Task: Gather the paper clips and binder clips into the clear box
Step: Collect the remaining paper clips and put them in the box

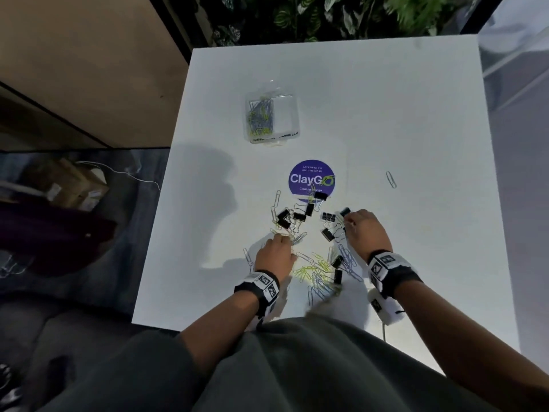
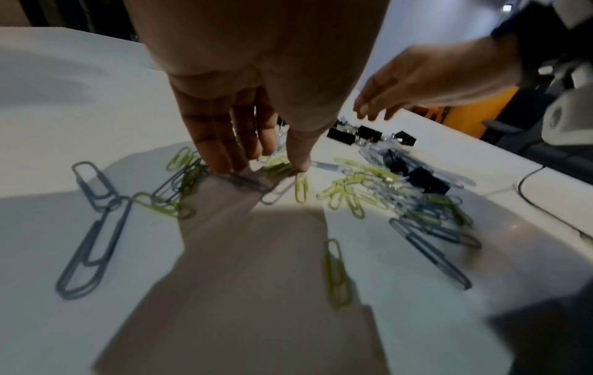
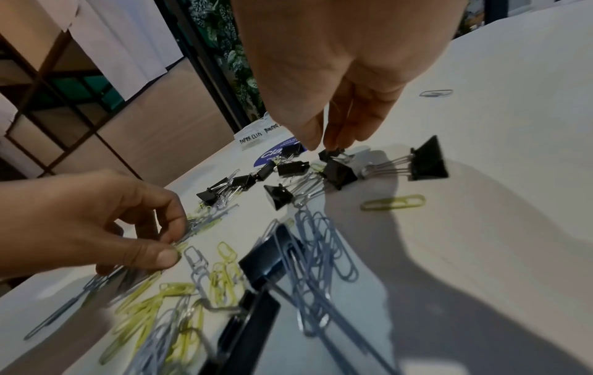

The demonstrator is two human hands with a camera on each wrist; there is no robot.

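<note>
A clear box [image 1: 292,114] stands at the table's far left-middle, with grey and yellow paper clips [image 1: 260,115] in its left compartment. Between the box and me lies a loose pile: black binder clips [image 1: 297,217] farther off, grey and yellow paper clips [image 1: 315,270] nearer. My left hand [image 1: 286,239] is at the pile's left side; its thumb and fingers [image 3: 167,256] pinch a few paper clips [image 3: 192,229] against the table. My right hand [image 1: 346,217] reaches down at the pile's right side, fingertips pinching one small black binder clip [image 3: 330,154].
A round purple ClayGo sticker [image 1: 312,176] lies just beyond the pile. One grey paper clip [image 1: 391,179] sits alone to the right. A white device with a cable [image 1: 383,307] rests near the front right edge. The white table [image 1: 401,99] drops off on the left and front.
</note>
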